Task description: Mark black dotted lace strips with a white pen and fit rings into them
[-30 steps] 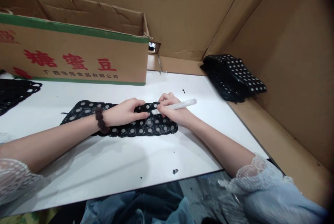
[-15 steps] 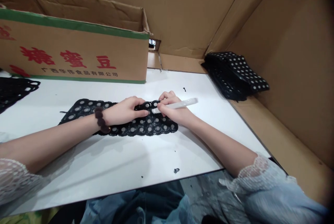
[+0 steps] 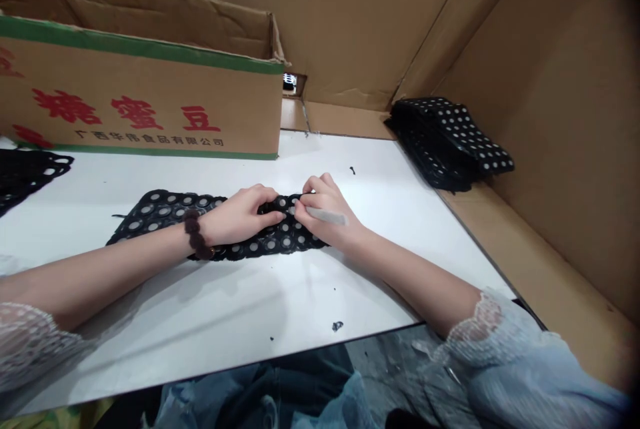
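Note:
A black sheet with rows of pale round dots (image 3: 150,210) lies flat on the white table. My left hand (image 3: 240,215), with a dark beaded band at the wrist, rests on the sheet, its thumb and fingers closed on the far edge near the middle. My right hand (image 3: 330,212) holds a white pen-like tool (image 3: 327,216) between thumb and fingers. The tool's tip meets the sheet just right of my left fingertips. The sheet's right end is partly hidden under my right hand.
A cardboard box with red characters (image 3: 150,109) stands at the back left. Black netted pieces (image 3: 30,172) lie at the left edge, and folded dotted black sheets (image 3: 450,142) at the back right. Cardboard walls (image 3: 360,29) rise behind. Small black scraps (image 3: 337,326) dot the table.
My right hand has shifted slightly left and turned, and the white tool now points lower to the right. My left hand stays almost in place on the sheet.

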Available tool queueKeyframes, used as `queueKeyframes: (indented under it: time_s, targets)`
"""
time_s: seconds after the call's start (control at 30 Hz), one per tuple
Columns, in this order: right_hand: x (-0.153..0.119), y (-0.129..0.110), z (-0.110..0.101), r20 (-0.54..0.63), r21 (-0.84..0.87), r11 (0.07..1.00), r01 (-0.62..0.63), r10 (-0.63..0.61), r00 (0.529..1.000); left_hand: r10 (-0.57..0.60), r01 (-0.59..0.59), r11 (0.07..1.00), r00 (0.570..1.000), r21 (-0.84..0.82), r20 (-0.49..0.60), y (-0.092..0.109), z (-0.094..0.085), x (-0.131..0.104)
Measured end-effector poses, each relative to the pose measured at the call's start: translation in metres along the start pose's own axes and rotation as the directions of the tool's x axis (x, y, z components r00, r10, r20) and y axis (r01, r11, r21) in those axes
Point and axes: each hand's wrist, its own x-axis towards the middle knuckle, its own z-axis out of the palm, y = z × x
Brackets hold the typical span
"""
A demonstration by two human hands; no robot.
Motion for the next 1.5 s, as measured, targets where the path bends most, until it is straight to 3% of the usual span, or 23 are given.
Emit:
queueKeyframes:
  time_s: [0.1,0.2,0.3,0.4,0.67,0.87,1.1,1.3,1.5]
  targets:
    - [0.001,-0.001,-0.001,-0.01,-0.036,0.999,-0.007,0.007,1.0,0.025,-0.026,1.0,0.999,0.01,0.031,0.0,-0.001,0.0]
    - [0.002,0.001,-0.009,0.017,0.063,0.997,-0.053,0.052,0.999,0.044,-0.047,0.997,0.998,0.065,0.041,0.0,-0.001,0.0]
    - [0.001,0.006,-0.023,0.152,0.29,0.941,-0.174,0.134,0.979,0.078,-0.076,0.988,0.997,0.133,-0.005,0.0,0.001,0.0]
    - [-0.001,0.007,-0.035,0.313,0.428,0.869,-0.249,0.116,0.943,0.083,-0.077,0.986,0.996,0.145,-0.034,0.0,0.002,-0.001]
    - [-0.007,-0.004,-0.035,0.378,0.354,0.889,-0.289,0.146,0.914,-0.019,0.017,0.992,1.0,0.122,0.015,0.0,-0.001,-0.003]
    - [-0.008,-0.005,-0.029,0.278,0.305,0.933,-0.19,0.103,0.955,-0.048,0.009,0.977,0.983,0.214,0.177,0.006,-0.012,-0.001]
    - [-0.01,-0.007,-0.022,0.199,0.28,0.952,-0.126,0.071,0.977,-0.13,0.086,0.971,0.973,0.224,0.189,0.014,-0.015,-0.002]
    - [-0.008,-0.008,-0.021,0.109,0.26,0.965,-0.037,0.008,0.994,-0.113,0.087,0.969,0.988,0.231,0.101,0.023,-0.011,-0.009]
    - [-0.008,-0.008,-0.023,0.099,0.229,0.973,0.001,-0.025,0.995,-0.156,0.15,0.988,0.975,0.047,0.161,0.018,-0.013,-0.008]
